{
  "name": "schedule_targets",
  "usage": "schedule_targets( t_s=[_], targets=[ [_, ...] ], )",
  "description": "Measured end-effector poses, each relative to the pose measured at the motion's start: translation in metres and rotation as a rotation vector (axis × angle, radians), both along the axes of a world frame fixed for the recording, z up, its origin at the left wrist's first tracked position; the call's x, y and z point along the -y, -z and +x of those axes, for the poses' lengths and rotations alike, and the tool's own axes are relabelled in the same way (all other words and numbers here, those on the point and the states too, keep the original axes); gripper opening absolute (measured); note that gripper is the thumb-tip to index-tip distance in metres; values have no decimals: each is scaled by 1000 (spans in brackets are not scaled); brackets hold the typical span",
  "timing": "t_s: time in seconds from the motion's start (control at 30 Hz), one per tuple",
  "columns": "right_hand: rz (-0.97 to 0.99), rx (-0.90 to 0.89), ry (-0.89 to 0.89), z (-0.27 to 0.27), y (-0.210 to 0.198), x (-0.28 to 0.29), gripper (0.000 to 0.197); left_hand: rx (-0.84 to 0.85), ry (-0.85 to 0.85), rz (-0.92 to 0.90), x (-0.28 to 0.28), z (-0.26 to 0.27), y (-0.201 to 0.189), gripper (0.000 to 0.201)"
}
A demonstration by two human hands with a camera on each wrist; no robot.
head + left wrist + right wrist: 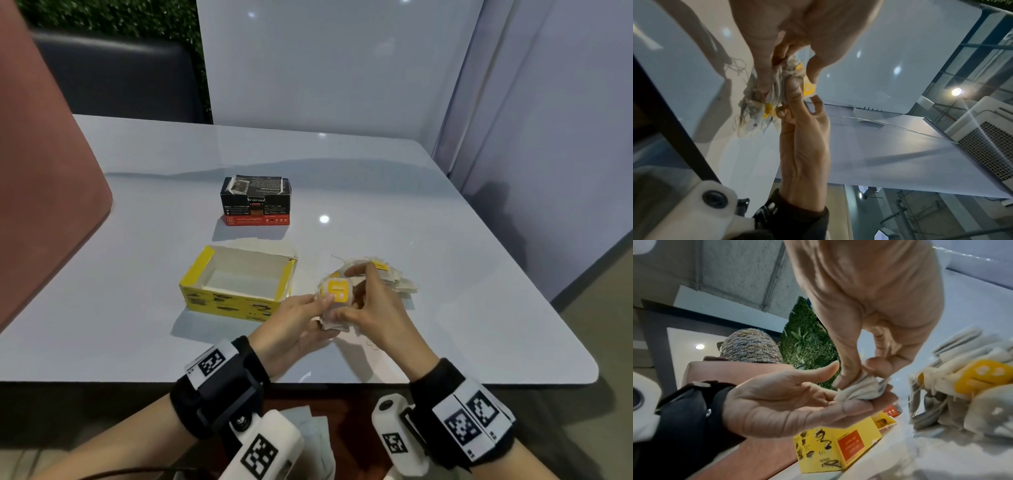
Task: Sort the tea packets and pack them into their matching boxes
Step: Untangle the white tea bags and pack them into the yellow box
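A bundle of tea packets with a yellow tag on its front is held between both hands above the table, right of the open yellow box. My left hand supports it from below with the thumb on the front. My right hand pinches packets at the top; in the right wrist view its thumb and finger squeeze a crumpled packet lying on the left fingers. A loose pile of packets lies just behind. The yellow box looks empty inside. The black box stands farther back.
The white table ends close to me, and its right corner is rounded. A white partition runs along the back and right. A pink seat back rises at the left. Some papers lie below the table edge.
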State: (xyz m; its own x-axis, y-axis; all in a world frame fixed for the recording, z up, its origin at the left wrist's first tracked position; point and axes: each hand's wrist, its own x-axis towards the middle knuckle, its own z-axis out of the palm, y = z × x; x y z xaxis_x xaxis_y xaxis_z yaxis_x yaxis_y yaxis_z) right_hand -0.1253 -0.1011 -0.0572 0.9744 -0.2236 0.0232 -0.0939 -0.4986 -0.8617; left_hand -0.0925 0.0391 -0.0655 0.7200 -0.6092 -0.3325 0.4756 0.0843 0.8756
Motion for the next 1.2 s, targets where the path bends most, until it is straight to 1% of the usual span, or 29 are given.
schedule_targets(
  t_s=[0.07,0.2,0.27,0.33,0.43,0.5,0.53,0.6,0.63,0.7,0.77,0.8,0.87,0.93,0.97,1.0,1.03,1.1,1.17,1.2],
  targets=[
    [-41,13,-49,0,-5,-1,61,27,-17,-10,-3,1,-2,33],
    [1,19,-68,5,-20,-1,61,63,-11,-26,-11,3,-8,35],
    [-49,10,-103,7,-23,-3,61,60,4,-35,-14,3,-11,39],
    [-150,-7,-142,9,-22,-8,61,56,22,-33,-15,3,-12,39],
    [-249,-74,-164,14,-20,-10,63,104,60,-19,-19,2,-14,25],
    [-235,-169,-197,20,-23,-8,65,166,90,4,-22,4,-16,27],
    [-222,-220,-231,24,-25,-8,61,208,97,23,-24,5,-17,30],
    [-195,-276,-317,30,-33,-9,42,318,92,76,-28,6,-19,38],
    [-173,-277,-355,32,-39,-11,34,372,76,98,-30,7,-22,40],
    [-133,-258,-415,40,-51,-18,27,453,9,142,-36,13,-28,50],
    [-98,-225,-469,50,-64,-30,25,533,-75,242,-46,26,-34,63],
    [-78,-197,-486,57,-69,-37,27,577,-104,306,-51,33,-38,63],
    [-53,-128,-493,72,-76,-54,39,642,-169,426,-66,48,-45,66],
    [-79,-93,-482,92,-76,-73,55,732,-229,613,-87,64,-53,68],
    [-123,-97,-487,102,-74,-82,58,775,-268,730,-100,72,-54,70],
    [-189,-104,-501,112,-71,-92,55,802,-293,846,-113,80,-52,71],
    [-276,-109,-525,121,-66,-101,51,794,-293,958,-124,87,-46,73],
    [-487,-108,-609,132,-55,-115,42,721,-211,1121,-136,94,-32,82],
    [-676,-128,-667,137,-41,-124,40,647,-119,1165,-136,94,-18,87],
    [-720,-157,-682,139,-33,-127,40,637,-106,1159,-134,92,-13,83]
  ],
)
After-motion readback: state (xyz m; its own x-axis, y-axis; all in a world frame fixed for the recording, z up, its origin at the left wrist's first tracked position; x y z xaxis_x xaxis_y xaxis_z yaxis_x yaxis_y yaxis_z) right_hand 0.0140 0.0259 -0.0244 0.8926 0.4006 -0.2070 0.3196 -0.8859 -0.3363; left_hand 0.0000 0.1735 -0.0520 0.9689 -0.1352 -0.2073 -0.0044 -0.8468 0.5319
